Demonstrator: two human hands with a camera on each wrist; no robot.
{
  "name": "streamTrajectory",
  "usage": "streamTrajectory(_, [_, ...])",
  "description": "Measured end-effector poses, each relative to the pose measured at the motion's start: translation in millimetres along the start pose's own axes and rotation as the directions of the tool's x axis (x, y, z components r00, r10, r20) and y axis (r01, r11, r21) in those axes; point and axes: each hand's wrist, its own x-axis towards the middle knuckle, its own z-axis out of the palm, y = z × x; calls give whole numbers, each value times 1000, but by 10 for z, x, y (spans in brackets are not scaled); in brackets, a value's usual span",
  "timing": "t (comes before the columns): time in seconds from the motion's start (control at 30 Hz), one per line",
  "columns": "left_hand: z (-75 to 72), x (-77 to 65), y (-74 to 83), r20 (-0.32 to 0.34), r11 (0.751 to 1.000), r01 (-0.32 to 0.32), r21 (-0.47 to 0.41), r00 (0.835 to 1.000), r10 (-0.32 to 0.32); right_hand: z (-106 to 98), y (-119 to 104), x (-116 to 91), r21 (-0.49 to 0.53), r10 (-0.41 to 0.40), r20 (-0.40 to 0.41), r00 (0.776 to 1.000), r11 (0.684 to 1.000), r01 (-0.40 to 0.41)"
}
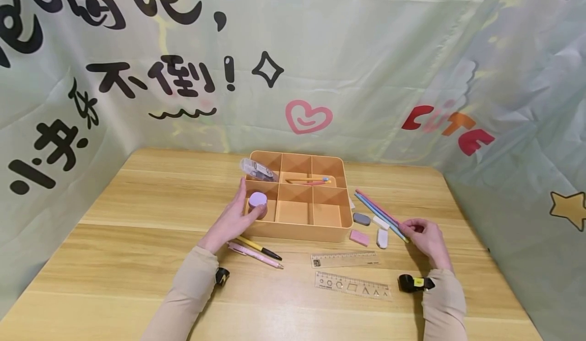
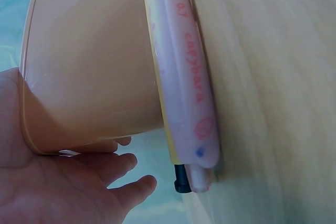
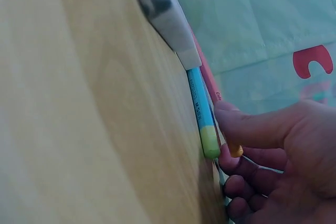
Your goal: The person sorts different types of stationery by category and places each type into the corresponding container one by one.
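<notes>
An orange divided organizer box (image 1: 297, 230) stands near the back of the table. My left hand (image 1: 231, 219) grips its front left corner, thumb over the rim and fingers along the outer side. Beside that thumb a purple-topped round item (image 1: 258, 199) sits in the front left compartment. My right hand (image 1: 423, 236) pinches the yellow end of a pink pencil (image 3: 210, 80) between thumb and forefinger. Blue pencils, one with a green end (image 3: 211, 142), lie alongside it. Below the left hand are a pink pen (image 2: 184, 77) and a yellow pen with a black end (image 1: 258, 247).
A clear-cased item (image 1: 258, 170) leans in the back left compartment; two pencils (image 1: 309, 180) lie in the back middle one. Right of the box are a grey eraser (image 1: 361, 219), a pink eraser (image 1: 359, 237) and white ones (image 1: 382, 238). Two clear rulers (image 1: 352, 285) lie in front.
</notes>
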Motion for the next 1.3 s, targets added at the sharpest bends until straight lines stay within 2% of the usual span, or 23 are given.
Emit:
streamTrajectory(0.17, [2,0,-1,1,1000,2,1,1000,-2,-2,-1,-4,42,31,-26,999,999,-30])
streamTrajectory(0.43, [4,-7,-14,3,1000,7,2,1000,-7,38,66,29,183,143,-110,984,976,-121])
streamTrajectory(0.7, [-4,-10,-1,12,1000,19,-4,1000,-19,66,89,47,267,171,-203,964,957,-113])
streamTrajectory(0.97, [-1,-9,5,7,1000,8,-1,1000,-8,71,91,34,298,183,-219,958,948,-113])
streamTrajectory(1.1, [2,-8,5,5,1000,8,-4,1000,-8,73,84,35,366,214,-229,950,923,-120])
streamTrajectory(1.3, [5,-4,2,0,1000,13,3,1000,-13,69,65,26,492,268,-252,930,863,-116])
